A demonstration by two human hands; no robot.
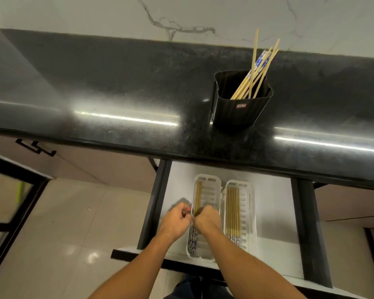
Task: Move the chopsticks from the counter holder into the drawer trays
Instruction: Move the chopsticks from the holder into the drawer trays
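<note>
A black ribbed holder (242, 106) stands on the dark counter and holds several wooden chopsticks (258, 72) with blue-and-white tops. Below it the drawer (274, 203) is open, with two white slotted trays side by side. The right tray (249, 212) has several chopsticks lying in a neat row. The left tray (212, 190) holds a few chopsticks (197, 196) along its left side. Both my hands are over that tray's middle: my left hand (176, 221) at its left rim, my right hand (207, 220) pinching the chopsticks lying there. Fingertips are partly hidden.
The black granite counter (127, 93) overhangs the drawer's back. A marble wall rises behind it. A cabinet handle (36, 147) sticks out at left. Tiled floor and a dark-framed glass panel (9, 201) lie to the left.
</note>
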